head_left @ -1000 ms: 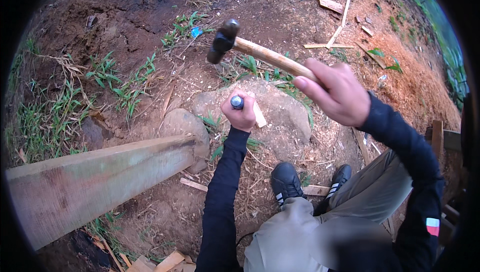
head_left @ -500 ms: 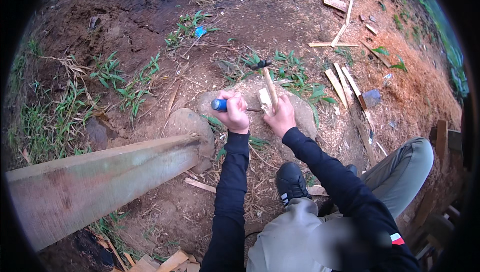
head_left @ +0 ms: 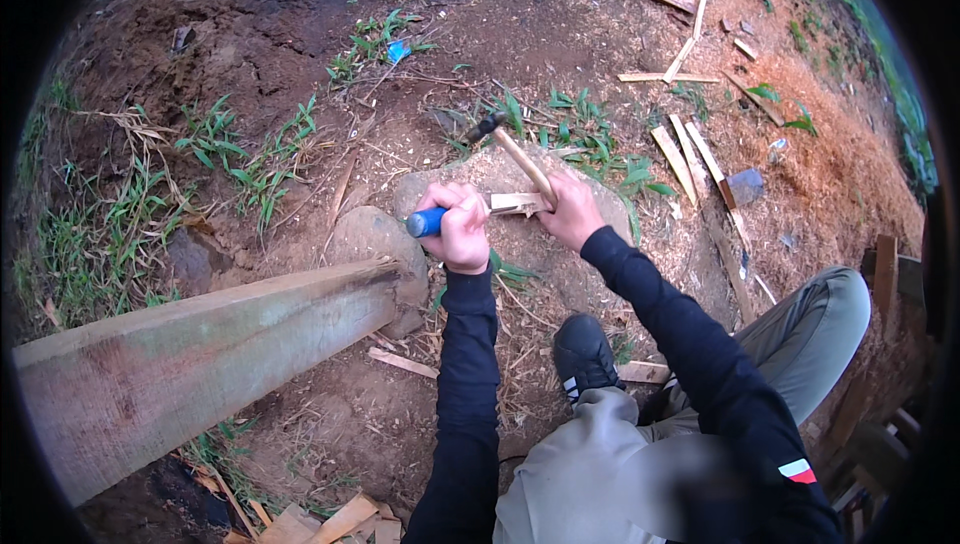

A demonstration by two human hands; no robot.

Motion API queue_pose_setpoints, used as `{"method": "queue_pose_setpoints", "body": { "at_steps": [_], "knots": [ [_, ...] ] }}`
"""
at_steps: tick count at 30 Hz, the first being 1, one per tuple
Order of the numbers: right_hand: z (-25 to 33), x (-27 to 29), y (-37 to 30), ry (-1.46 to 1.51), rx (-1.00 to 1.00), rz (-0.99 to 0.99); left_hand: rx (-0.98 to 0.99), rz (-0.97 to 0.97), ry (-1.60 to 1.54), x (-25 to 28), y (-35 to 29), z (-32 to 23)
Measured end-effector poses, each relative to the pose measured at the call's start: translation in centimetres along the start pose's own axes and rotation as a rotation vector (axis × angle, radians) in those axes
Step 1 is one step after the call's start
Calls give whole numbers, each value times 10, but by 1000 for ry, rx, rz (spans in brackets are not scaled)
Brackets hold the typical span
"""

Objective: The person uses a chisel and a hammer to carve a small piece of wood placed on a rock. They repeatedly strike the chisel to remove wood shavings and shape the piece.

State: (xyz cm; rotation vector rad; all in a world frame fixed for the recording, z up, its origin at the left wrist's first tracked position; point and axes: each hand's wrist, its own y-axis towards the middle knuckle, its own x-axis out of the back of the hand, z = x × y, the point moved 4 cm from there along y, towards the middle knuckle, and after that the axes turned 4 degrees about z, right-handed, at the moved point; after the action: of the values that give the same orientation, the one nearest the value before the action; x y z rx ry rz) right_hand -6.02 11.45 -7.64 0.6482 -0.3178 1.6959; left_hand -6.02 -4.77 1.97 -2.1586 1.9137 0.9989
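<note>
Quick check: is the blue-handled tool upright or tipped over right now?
Tipped: the blue-handled tool juts out sideways to the left of the left hand, its side showing as well as its end.

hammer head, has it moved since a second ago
Yes: the hammer head has moved right and lower in view, farther from the blue scrap.

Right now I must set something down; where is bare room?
Mostly open soil lies between the blue scrap and wood strips, also between the beam and left sleeve. Crowded over the rock: left hand, blue-handled tool, wood piece, hammer, right hand.
</note>
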Motion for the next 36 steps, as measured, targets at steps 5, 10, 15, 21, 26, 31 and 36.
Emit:
{"method": "queue_pose_setpoints", "body": {
  "at_steps": [5,10,15,21,26,31,36],
  "knots": [
    [-4,2,14,13,49,144,-26,32,-60,-3,-3,-14],
    [-10,0,17,26,72,209,-53,-153,95,-12,-11,-1],
    [-5,3,23,14,59,231,-59,-117,104,-19,-12,9],
    [-6,4,22,48,70,224,-6,-52,148,-22,-9,17],
    [-8,4,23,27,108,204,29,-34,210,-29,-7,16],
    [-9,4,24,57,84,221,16,-5,195,-28,-7,17],
    [-3,7,25,34,107,207,17,-9,261,-26,-4,19]
  ]
}}
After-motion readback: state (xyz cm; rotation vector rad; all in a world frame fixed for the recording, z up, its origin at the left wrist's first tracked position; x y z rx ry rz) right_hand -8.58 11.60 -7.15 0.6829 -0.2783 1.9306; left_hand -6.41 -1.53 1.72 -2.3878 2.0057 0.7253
